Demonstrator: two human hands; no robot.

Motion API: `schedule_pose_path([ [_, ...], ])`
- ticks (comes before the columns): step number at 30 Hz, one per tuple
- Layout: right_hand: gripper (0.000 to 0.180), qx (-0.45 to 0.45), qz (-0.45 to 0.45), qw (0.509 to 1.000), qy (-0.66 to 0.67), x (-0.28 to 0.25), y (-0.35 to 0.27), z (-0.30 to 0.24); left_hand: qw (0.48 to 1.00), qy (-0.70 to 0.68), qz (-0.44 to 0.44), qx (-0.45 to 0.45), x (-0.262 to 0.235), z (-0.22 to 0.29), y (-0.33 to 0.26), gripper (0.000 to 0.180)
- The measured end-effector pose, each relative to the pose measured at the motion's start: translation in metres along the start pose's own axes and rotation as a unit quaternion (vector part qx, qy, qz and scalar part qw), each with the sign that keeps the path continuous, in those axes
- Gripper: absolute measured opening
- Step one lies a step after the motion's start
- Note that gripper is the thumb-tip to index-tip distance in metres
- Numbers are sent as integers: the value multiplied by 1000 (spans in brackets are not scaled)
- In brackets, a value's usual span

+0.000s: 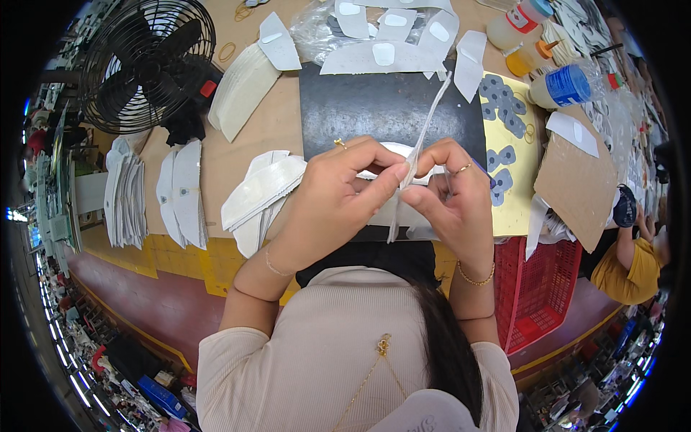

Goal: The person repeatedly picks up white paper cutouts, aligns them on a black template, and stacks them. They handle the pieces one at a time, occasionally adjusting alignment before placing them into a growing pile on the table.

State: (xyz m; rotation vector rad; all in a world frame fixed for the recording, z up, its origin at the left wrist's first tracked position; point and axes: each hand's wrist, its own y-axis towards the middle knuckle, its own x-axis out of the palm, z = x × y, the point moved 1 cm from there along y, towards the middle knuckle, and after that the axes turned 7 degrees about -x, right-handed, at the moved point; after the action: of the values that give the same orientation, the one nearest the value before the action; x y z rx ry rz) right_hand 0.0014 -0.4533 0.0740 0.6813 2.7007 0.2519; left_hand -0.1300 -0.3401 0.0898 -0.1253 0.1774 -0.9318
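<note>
A thin white sheet piece (430, 119), seen nearly edge-on, stands tilted between my hands above the table's front edge. The thumb and fingers of my left hand (331, 191) pinch it near its middle. From the other side my right hand (461, 205) grips the same piece, its thumb and index finger closed at the edge. Behind my fingers, more white cut pieces (395, 149) lie partly hidden at the near side of a black mat (389, 104). A fanned pile of white curved pieces (263, 191) lies just left of my left hand.
A black fan (147, 61) stands at the back left. Stacked pieces (126, 194) line the table's left. Bottles (561, 86) stand at the back right, beyond a yellow sheet with grey shapes (515, 169). A red crate (533, 295) sits below right; a yellow-sleeved person (633, 266) is nearby.
</note>
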Motion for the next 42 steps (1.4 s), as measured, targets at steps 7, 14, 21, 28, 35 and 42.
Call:
schedule_pose_path([
  [7, 20, 32, -48, 997, 54, -9, 0, 8, 999, 33, -25, 25, -2, -2, -1, 11],
  [14, 16, 113, -11, 987, 116, -14, -2, 6, 991, -128, -22, 29, 8, -20, 8, 18],
  [21, 16, 99, -42, 994, 20, -8, 2, 5, 996, -81, -37, -15, 1, -22, 16, 26],
  [28, 18, 108, 7, 994, 17, -17, 2, 7, 994, -78, -27, -74, -10, -8, 12, 31],
  [35, 17, 112, -49, 992, 40, -8, 5, 7, 988, -80, -95, -93, -8, -15, 16, 35],
  [42, 17, 126, -52, 990, 32, -12, 2, 6, 980, -63, -96, -162, -15, -7, 16, 28],
])
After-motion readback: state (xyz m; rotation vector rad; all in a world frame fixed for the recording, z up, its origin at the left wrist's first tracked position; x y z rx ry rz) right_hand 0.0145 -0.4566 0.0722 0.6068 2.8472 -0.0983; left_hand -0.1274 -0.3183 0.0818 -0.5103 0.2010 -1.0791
